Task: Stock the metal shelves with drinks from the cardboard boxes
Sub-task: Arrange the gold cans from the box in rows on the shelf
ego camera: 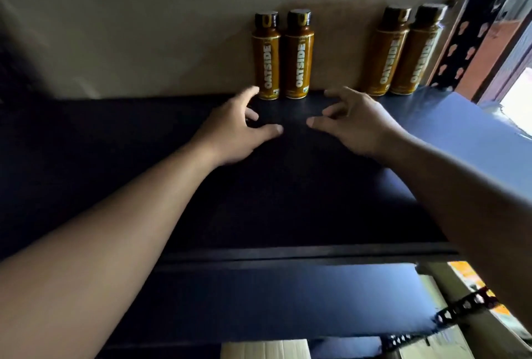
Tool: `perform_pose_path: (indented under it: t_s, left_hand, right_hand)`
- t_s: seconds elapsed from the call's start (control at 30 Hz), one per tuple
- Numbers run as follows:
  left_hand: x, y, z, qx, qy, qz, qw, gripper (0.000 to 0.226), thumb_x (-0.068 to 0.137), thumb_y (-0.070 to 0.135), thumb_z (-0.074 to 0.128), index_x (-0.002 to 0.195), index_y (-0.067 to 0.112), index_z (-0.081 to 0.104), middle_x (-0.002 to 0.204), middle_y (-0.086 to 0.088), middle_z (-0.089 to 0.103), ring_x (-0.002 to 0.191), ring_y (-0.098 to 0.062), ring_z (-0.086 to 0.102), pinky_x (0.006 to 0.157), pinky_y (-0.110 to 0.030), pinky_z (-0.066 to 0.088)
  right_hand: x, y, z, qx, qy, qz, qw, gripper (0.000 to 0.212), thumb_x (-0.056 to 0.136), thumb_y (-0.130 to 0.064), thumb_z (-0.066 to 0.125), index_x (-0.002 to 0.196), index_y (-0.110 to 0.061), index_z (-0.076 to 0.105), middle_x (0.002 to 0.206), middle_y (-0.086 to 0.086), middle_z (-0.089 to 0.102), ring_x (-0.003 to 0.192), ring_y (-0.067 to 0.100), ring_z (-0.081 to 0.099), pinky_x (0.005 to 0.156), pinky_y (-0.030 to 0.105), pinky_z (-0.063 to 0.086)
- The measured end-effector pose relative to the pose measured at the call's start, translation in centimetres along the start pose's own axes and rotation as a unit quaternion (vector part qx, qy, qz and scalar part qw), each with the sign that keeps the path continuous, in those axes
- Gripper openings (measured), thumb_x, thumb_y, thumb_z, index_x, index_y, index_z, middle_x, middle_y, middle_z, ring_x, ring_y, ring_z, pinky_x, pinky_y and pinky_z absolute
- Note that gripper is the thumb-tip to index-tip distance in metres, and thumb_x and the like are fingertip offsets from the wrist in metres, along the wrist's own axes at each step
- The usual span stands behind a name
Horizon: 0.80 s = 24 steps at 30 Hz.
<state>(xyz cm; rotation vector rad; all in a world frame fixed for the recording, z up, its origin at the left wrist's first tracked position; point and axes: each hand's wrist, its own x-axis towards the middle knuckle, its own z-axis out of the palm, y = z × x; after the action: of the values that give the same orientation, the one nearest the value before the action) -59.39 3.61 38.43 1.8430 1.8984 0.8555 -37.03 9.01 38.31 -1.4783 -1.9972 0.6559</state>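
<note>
— What have the hands got?
— Nothing. The left hand (pixel 239 128) and right hand (pixel 357 122) hover over the dark shelf (pixel 288 200), fingers loosely spread, the left forefinger just beside the left pair of bottles (pixel 282 56).
— How much is stocked?
— Four bottles along the back wall (pixel 144 27); the right pair (pixel 403 50) stands by the upright (pixel 472 27). Most of the shelf is bare, with cardboard boxes (pixel 264 350) below. Early, I'd judge.

On the dark metal shelf (pixel 288 200) four OATSIDE bottles (pixel 266 56) stand upright (a left pair (pixel 298 59), a right pair (pixel 388 53), well apart). The left hand (pixel 239 131) and right hand (pixel 357 125) reach before them, fingers loosely curled, holding nothing. Cardboard boxes (pixel 264 350) show below.
</note>
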Motion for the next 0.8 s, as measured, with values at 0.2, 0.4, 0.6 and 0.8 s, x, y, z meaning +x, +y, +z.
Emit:
perform_pose_path:
  t_s: [0.2,0.4,0.6,0.8]
  left_hand:
    - [-9.2,0.9,0.6,0.077,-0.023,0.109,0.991,0.040,0.090,0.050,0.069,0.124,0.029,0.067,0.125,0.014,0.062,0.079,0.006,0.059,0.068,-0.007,0.040]
    - [-17.1,1.5,3.7,0.090,0.126,0.158,0.975,0.035,0.095,0.048,0.060,0.113,0.020,0.073,0.118,0.009,0.067,0.105,-0.011,0.063,0.088,-0.034,0.052]
    - [-27.7,-1.8,12.2,0.055,0.180,0.166,0.968,0.039,0.096,0.029,0.066,0.128,0.008,0.067,0.137,-0.009,0.057,0.131,-0.024,0.051,0.109,-0.034,0.041]
    - [-34.4,-10.5,20.6,0.050,-0.241,-0.162,0.956,0.062,0.091,0.052,0.066,0.148,0.041,0.043,0.132,0.007,0.057,0.120,-0.014,0.056,0.099,-0.037,0.050]
  right_hand:
    - [-10.7,-0.9,0.1,-0.181,-0.026,-0.115,0.976,0.055,0.090,-0.065,0.057,0.132,-0.030,0.065,0.135,-0.009,0.064,0.125,0.017,0.058,0.101,0.033,0.045]
    - [-19.7,0.6,2.8,-0.164,0.092,-0.189,0.964,0.057,0.096,-0.058,0.049,0.138,-0.023,0.062,0.149,-0.003,0.057,0.142,0.019,0.047,0.116,0.039,0.034]
    - [-28.4,6.1,8.0,-0.082,0.083,-0.213,0.970,0.049,0.097,-0.046,0.057,0.135,-0.015,0.064,0.151,0.005,0.053,0.147,0.026,0.039,0.118,0.042,0.034]
    - [-32.9,13.9,15.5,-0.196,-0.390,0.007,0.900,0.062,0.097,-0.057,0.056,0.153,-0.039,0.038,0.143,-0.002,0.059,0.128,0.025,0.056,0.103,0.043,0.048]
